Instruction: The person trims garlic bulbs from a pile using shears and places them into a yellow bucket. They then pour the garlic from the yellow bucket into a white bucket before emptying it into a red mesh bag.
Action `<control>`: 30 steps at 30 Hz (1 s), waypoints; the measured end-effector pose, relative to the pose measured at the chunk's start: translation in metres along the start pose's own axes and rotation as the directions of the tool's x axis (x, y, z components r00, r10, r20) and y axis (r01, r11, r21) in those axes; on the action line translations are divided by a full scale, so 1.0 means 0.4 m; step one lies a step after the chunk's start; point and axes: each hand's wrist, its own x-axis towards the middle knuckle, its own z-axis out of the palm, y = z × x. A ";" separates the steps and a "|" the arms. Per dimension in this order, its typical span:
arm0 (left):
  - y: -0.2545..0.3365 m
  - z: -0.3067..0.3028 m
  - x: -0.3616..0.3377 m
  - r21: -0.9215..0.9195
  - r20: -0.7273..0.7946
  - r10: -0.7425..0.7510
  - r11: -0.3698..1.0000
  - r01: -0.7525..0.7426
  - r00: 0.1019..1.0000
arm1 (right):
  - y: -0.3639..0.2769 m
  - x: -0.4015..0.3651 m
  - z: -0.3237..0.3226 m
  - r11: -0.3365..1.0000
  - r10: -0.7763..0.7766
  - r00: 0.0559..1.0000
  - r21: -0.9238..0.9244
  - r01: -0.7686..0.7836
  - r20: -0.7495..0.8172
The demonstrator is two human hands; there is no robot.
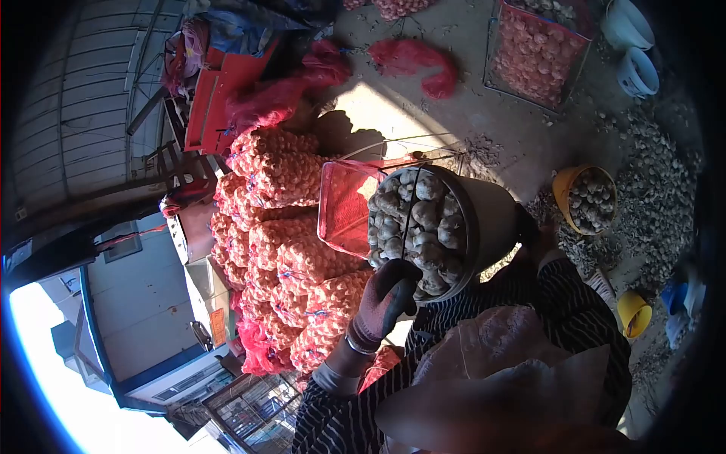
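A bucket [488,216] full of garlic bulbs [423,216] is tilted, with its mouth toward the left of the view. My left hand [387,296], in a dark knit glove, closes on the bucket at the near side of its rim, by the thin handle that crosses the mouth. Against the bucket's base lies my right hand [535,240], its fingers partly hidden in shadow. Just beyond the rim is a red mesh bag [349,212] held open on a thin frame.
Filled red mesh sacks [302,250] are stacked at left. A yellow bucket of bulbs [586,200] stands amid loose garlic [650,181] on the floor. A framed mesh sack [537,57], white buckets [637,73] and a small yellow bucket [634,313] are around the right side.
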 end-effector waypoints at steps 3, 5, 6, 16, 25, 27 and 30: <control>0.008 -0.068 0.007 0.050 -0.012 0.061 0.997 -0.060 0.998 | -0.005 0.025 0.026 0.998 -0.009 0.999 -0.062 0.011 0.039; 0.017 -0.102 0.015 0.017 0.018 0.092 0.996 -0.092 0.996 | -0.001 0.049 0.047 0.995 -0.016 0.998 -0.098 0.022 0.064; 0.018 -0.123 0.021 0.007 0.027 0.108 0.994 -0.108 0.994 | 0.003 0.063 0.057 0.992 -0.020 0.997 -0.124 0.030 0.077; -0.015 -0.265 0.057 -0.214 0.078 0.148 0.968 -0.129 0.986 | -0.108 0.033 0.090 0.982 0.177 0.983 0.070 -0.174 -0.044; -0.077 -0.291 0.040 -0.355 0.140 0.257 0.915 -0.194 0.956 | -0.166 -0.011 0.138 0.984 0.088 0.996 0.158 -0.085 -0.013; -0.128 -0.290 0.045 -0.443 0.186 0.322 0.871 -0.213 0.928 | -0.163 -0.004 0.118 0.981 0.134 0.991 0.142 -0.134 0.012; -0.152 -0.297 0.039 -0.490 0.119 0.419 0.813 -0.314 0.900 | -0.151 -0.003 0.099 0.992 0.068 0.997 0.108 -0.070 0.028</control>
